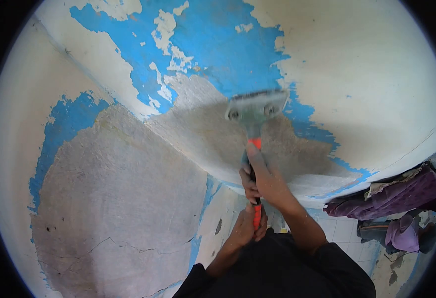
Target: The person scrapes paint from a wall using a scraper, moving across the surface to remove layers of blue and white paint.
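Blue paint clings in ragged patches to the wall, and the scraper is pressed against it right where that blue gives way to bare grey plaster. The scraper's flat metal head lies almost flush to the wall, its top edge touching the border of the paint. That low angle would let the blade slide under a coat rather than dig in.

Both hands are stacked along the orange and black handle below the head. The right hand is clenched around the handle nearer the head, where it can steer and bear down. The left hand grasps the butt end below it, well placed to push from behind. With both arms stretched out from the black sleeves, the body's weight lines up behind the tool.

Left of the scraper the plaster is stripped over a broad, cracked area. Above and to its right, cream-coloured paint covers the wall. Well off to the lower right of the scraper, a heap of purple cloth lies out of the arms' way.
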Demonstrator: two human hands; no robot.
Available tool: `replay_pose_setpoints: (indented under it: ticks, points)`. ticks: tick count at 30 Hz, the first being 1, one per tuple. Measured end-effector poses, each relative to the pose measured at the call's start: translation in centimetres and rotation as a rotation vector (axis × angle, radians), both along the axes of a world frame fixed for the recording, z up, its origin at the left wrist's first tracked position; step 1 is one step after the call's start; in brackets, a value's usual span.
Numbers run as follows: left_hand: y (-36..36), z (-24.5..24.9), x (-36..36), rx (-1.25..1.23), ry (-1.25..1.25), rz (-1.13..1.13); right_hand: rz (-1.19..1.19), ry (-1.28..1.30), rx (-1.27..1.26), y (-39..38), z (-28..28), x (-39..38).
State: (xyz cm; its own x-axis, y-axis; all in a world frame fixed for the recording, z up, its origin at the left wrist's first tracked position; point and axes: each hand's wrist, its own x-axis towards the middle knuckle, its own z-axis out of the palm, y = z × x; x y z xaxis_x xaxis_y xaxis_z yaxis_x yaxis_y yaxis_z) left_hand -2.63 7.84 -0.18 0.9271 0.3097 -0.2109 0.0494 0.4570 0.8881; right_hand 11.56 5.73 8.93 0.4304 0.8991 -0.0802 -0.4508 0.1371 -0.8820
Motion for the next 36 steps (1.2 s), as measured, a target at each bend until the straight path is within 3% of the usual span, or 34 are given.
replay_pose_setpoints:
  ticks: [5, 36]
  points:
    - [-1.5, -1.1, -1.3, -0.116, 0.040, -0.008, 0.042, -0.017, -0.095, -0.2, -2.1, -0.6]
    - [-3.9, -0.2, -1.0, -0.107, 0.098, 0.065, 0.097, 0.019, -0.150, -1.0, -1.5, -0.6]
